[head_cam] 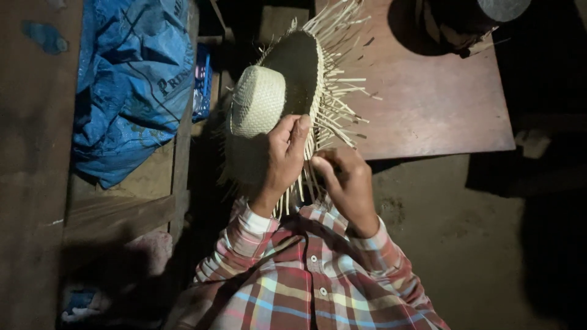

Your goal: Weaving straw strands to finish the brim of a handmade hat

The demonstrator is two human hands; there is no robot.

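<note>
I hold an unfinished woven straw hat (260, 101) upright in front of my chest, its pale crown facing left and loose straw ends sticking out all round the brim. My left hand (284, 156) grips the brim near the crown, fingers over the weave. My right hand (345, 177) sits just right of it, its fingers pinching loose straw strands (333, 125) at the lower brim edge. Both sleeves are red plaid.
A reddish wooden board (440, 104) lies on the ground ahead at the right, with a dark round object (465, 21) at its far end. A crumpled blue plastic sack (131, 79) lies at the left beside wooden planks (116, 211). The ground is bare earth.
</note>
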